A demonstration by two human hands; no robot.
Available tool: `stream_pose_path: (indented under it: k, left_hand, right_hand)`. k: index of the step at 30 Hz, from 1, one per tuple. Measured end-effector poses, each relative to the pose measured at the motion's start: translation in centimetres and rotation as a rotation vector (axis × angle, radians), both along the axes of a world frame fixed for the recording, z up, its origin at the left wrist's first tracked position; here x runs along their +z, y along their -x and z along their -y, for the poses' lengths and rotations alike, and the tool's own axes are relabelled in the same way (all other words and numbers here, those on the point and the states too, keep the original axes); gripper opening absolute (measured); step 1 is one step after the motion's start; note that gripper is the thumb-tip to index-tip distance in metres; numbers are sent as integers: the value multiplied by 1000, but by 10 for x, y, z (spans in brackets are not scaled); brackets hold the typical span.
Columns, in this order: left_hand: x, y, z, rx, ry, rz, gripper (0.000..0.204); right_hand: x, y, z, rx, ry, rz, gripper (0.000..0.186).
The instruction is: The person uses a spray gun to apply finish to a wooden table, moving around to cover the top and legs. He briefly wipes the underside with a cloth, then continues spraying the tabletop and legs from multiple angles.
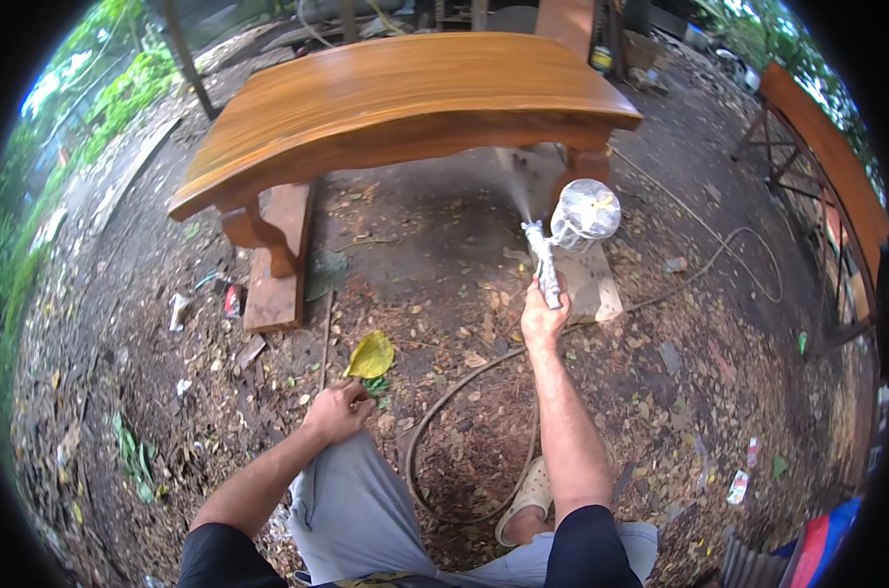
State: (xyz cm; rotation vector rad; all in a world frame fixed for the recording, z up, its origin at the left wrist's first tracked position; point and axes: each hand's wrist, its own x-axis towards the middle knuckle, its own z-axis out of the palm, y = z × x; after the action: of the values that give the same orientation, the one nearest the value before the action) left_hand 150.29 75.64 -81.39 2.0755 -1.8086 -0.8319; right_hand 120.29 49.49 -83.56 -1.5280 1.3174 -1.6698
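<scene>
My right hand (544,316) is closed around the handle of a silver spray gun (543,257), arm stretched forward. A round, clear-looking cup (587,214) sits at the gun's right side. Pale mist (519,192) leaves the nozzle toward the underside of a glossy brown wooden table (415,83). The gun is apart from the table, near its right leg (584,167). My left hand (340,410) rests on my bent left knee with its fingers curled; whether anything is in them is hidden. Just beyond it is a yellow leaf (371,355).
The table's left leg (258,238) stands on a wooden plank (273,284); a pale board (593,284) lies under the right side. A hose (420,431) loops over the leaf-strewn ground between my feet and the table. Another brown wooden panel (827,157) stands on a frame at the right.
</scene>
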Motion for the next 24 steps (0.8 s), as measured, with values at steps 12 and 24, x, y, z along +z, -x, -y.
stream_pose_path:
  k: [12, 24]
  left_hand:
    - [-4, 7, 17, -45, -39, 100, 28]
    - [32, 125, 132, 19, 265, -525, 38]
  right_hand:
    - [14, 123, 40, -463, -23, -131, 25]
    - [134, 126, 12, 59, -231, 292, 53]
